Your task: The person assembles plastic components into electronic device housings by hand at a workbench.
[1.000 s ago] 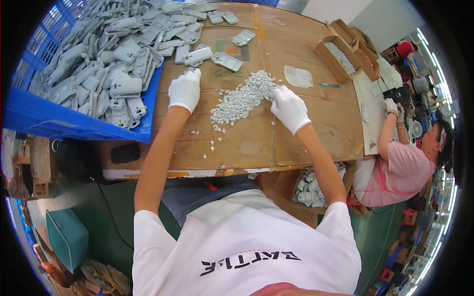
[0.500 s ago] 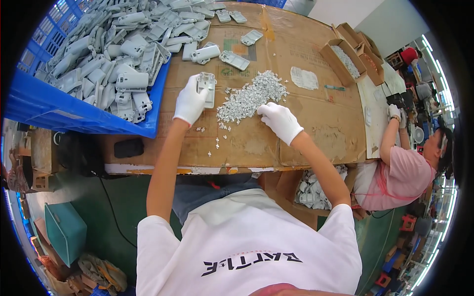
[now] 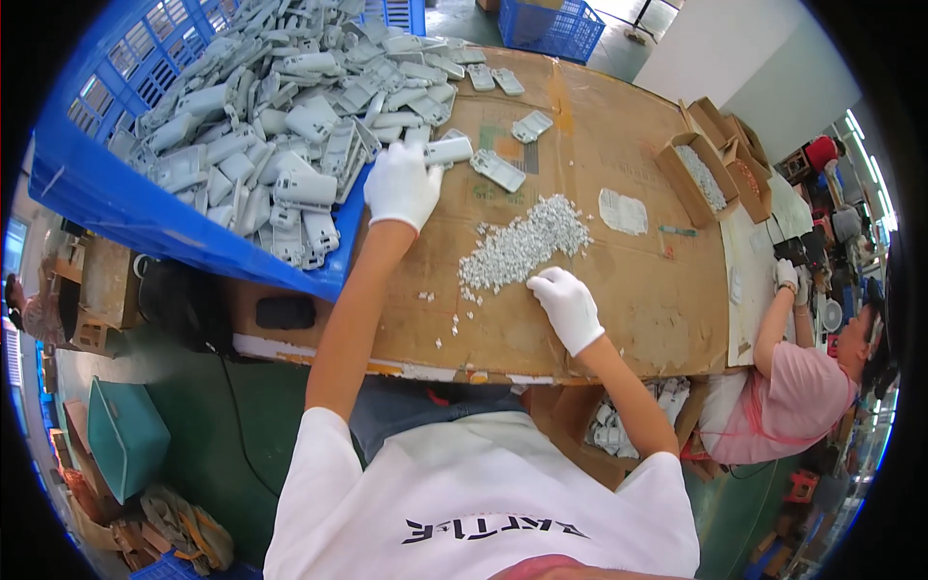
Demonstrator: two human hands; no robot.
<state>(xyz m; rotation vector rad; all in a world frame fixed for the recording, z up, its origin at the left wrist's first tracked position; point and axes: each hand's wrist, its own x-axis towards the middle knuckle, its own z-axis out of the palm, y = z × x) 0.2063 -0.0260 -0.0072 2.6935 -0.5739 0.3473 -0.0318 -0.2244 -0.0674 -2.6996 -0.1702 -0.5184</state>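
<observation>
My left hand (image 3: 402, 188), in a white glove, reaches over the near right edge of a heap of pale grey plastic housings (image 3: 309, 118). Its fingertips are among the housings, beside one loose housing (image 3: 449, 149); whether they grip one is hidden. A mound of small, shiny whitish parts (image 3: 527, 242) is spread on the cardboard-covered table (image 3: 619, 280). At the mound's near right edge, my gloved right hand (image 3: 568, 307) has its fingers curled together. Anything pinched in them is too small to make out.
A blue crate (image 3: 184, 237) holds the heap on the left. Loose housings (image 3: 498, 170) lie near it. Right of the mound are a paper piece (image 3: 623, 212) and a cardboard box (image 3: 698, 184) of small parts. A person in pink (image 3: 788, 387) works at the right.
My left hand has moved away from the mound to the heap, and the housing it held is no longer visible. My right hand stays by the mound. The whole view has shifted.
</observation>
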